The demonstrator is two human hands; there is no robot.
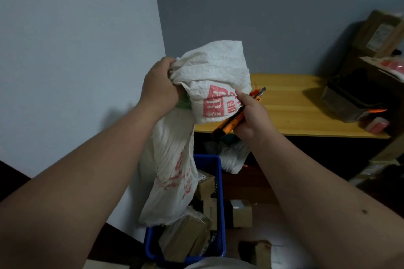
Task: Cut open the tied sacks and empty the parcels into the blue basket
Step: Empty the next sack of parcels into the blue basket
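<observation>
A white woven sack (209, 76) with red print hangs upside down over the blue basket (219, 183), its open mouth reaching down to the basket. My left hand (158, 85) bunches the sack's upper left part. My right hand (251, 113) pinches the sack's right side and also grips an orange utility knife (231, 121), blade end pointing up and right. Brown cardboard parcels (185, 238) lie inside the basket. Another white sack (234, 157) lies under the table behind the basket.
A yellow wooden table (290, 105) stands behind, with dark boxes (358, 98) and cardboard boxes (380, 33) stacked at its right end. Loose parcels (241, 213) lie on the floor right of the basket. A pale wall corner stands to the left.
</observation>
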